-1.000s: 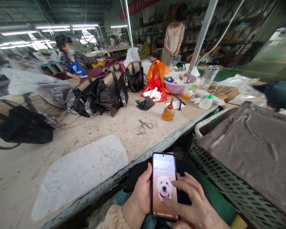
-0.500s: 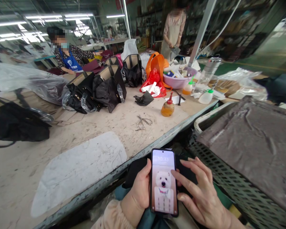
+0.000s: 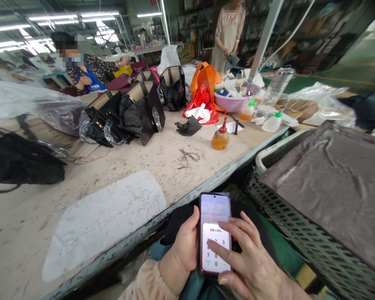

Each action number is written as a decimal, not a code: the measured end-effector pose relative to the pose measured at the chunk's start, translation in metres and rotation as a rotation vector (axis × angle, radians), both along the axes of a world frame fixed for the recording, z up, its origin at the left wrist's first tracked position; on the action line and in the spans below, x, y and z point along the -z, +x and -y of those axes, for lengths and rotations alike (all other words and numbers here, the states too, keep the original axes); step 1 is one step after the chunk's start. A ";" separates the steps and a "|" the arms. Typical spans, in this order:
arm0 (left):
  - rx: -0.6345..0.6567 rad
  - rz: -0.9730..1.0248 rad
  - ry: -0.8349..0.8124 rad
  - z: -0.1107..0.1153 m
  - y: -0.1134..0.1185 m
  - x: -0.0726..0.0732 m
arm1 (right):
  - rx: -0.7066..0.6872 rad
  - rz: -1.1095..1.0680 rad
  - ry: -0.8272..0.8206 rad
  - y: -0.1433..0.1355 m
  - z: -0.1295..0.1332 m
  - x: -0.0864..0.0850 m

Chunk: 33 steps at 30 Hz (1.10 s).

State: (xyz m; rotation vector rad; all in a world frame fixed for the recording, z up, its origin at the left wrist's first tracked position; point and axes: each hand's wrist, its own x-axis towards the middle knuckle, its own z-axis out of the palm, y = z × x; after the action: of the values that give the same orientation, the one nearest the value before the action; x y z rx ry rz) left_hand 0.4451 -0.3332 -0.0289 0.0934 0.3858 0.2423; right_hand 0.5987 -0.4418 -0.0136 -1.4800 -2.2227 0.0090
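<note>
A smartphone (image 3: 214, 212) is held upright over my lap, its screen lit with a number keypad. My left hand (image 3: 185, 243) grips its left side, the thumb along the edge and the other fingers hidden behind. Over the lower right of the screen is my right hand (image 3: 251, 258), fingers spread, with the index fingertip on or just above the keypad's left column. On the table beyond lie small metal scissors (image 3: 189, 157) and a red-capped bottle of amber liquid (image 3: 220, 138).
Several black bags (image 3: 139, 112) stand along the table (image 3: 118, 162). A purple basin (image 3: 236, 103) and an orange bag (image 3: 203, 81) sit farther back. At right is a plastic crate (image 3: 287, 212) under brown sheeting (image 3: 334, 175). Two co-workers stand or sit across the table.
The phone screen has gone from a dog picture to a number keypad. My right hand has moved left across the screen. The co-worker at left has raised their hands.
</note>
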 end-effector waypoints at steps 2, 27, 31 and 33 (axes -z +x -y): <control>-0.015 0.007 -0.006 0.000 0.000 -0.001 | -0.001 0.017 -0.011 -0.001 0.000 0.000; -0.019 0.003 -0.028 -0.001 0.001 -0.002 | 0.002 -0.036 0.002 -0.001 -0.003 -0.003; 0.016 0.010 -0.038 -0.001 0.001 -0.001 | 0.021 -0.066 0.048 0.004 0.003 -0.003; 0.028 0.015 -0.044 -0.001 0.000 0.000 | 0.036 -0.061 0.027 0.006 0.005 -0.002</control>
State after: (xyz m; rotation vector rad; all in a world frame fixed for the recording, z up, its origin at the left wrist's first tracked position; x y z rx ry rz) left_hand 0.4451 -0.3325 -0.0286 0.0540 0.3742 0.2066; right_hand 0.6048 -0.4473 -0.0119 -1.4850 -2.1396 0.0122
